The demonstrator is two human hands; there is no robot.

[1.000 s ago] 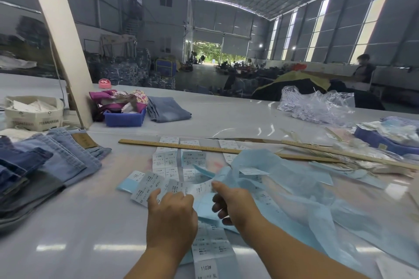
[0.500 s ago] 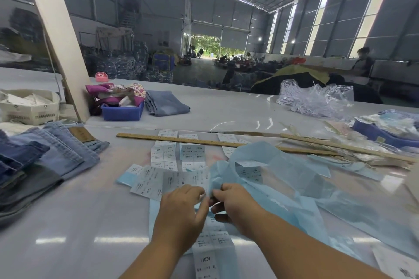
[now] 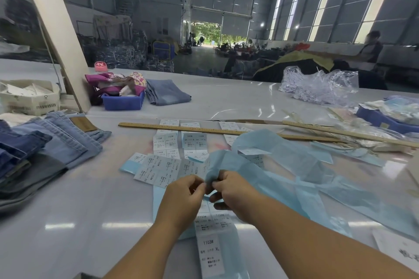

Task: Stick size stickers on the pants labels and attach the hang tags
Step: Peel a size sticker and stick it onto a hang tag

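Note:
White size stickers printed "1103#" lie in strips on pale blue backing paper [image 3: 294, 165] in the middle of the white table [image 3: 90, 210]. One sticker strip [image 3: 158, 171] runs left from my hands, another sticker strip [image 3: 210, 253] marked XL lies below them. My left hand [image 3: 183, 199] and my right hand [image 3: 235, 195] meet fingertip to fingertip, both pinching the same sticker strip where the backing curls up. Stacked jeans [image 3: 45, 149] with a brown leather label [image 3: 82, 123] lie at the left.
Two wooden rulers [image 3: 204, 130] cross the table behind the stickers. A blue bin [image 3: 123, 102] and folded jeans [image 3: 167, 93] sit further back, a white box [image 3: 29, 97] far left, clear plastic bags [image 3: 317, 88] and a blue tray [image 3: 385, 120] at right. A slanted beam [image 3: 54, 29] rises at left.
My hands have come together from flat on the stickers and lifted a strip. The blue backing has bunched up higher by my right hand.

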